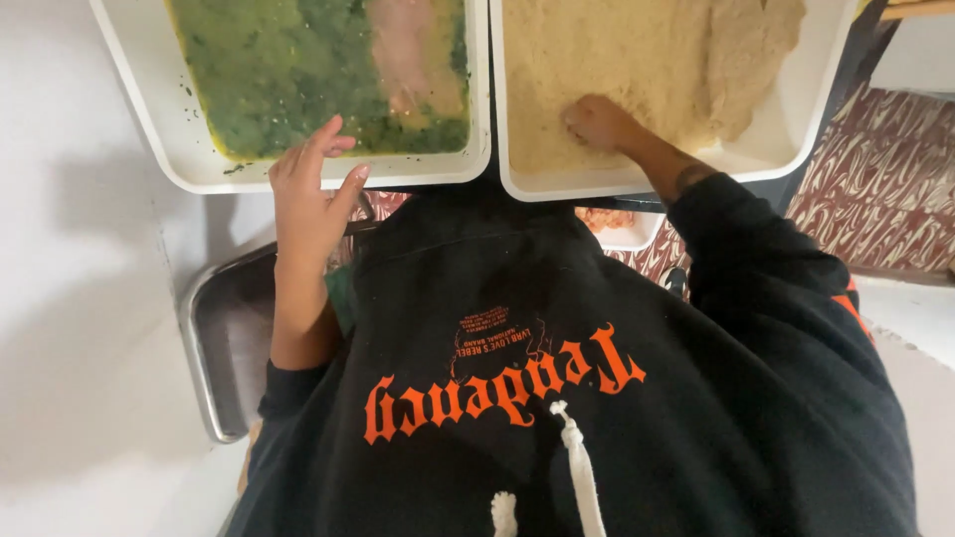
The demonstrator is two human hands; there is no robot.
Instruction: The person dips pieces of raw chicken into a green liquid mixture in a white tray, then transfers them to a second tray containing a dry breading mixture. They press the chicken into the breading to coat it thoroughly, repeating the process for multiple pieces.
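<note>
Upper right of the frame, the right hand (597,121) is pressing, fingers curled, into pale crumbs filling a white tray (796,139) — whether it is grasping anything cannot be told. Left of centre, the left hand (310,199) is resting released, fingers spread, on the rim of another white tray (139,109) holding green herb batter (269,70) — a pale cutlet (413,50) is lying in it.

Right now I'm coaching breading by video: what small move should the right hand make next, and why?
Probably lift the coated cutlet out of the crumb tray. It already looks fully covered, the right hand is pressed into loose crumbs beside it, and the left hand only rests on the green-batter tray.
</note>
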